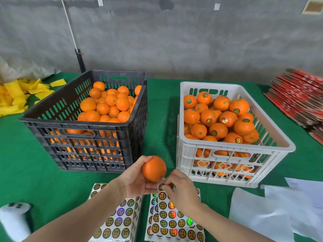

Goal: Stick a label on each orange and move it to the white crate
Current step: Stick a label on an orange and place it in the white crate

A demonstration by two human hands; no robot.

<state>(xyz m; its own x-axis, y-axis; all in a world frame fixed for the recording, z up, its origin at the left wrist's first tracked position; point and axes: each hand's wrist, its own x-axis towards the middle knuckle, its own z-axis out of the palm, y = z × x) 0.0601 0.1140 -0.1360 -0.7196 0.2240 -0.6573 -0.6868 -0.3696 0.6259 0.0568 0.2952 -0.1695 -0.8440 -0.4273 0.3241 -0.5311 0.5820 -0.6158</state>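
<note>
Your left hand [134, 182] grips an orange [154, 168] near centre, just short of the gap between black crate [52, 123] (left) and white crate [186, 151] (right), while your right hand [180, 187] pinches a label [161, 186] at the far edge of the sticker sheet [174, 217].

Well beyond your fingers [172, 179] a rough grey concrete wall [174, 41] rises, evenly lit, behind the green cloth-covered table [160, 119] that spreads beneath them, and a thin white pole [69, 23] leans against that wall far to their upper left.
</note>
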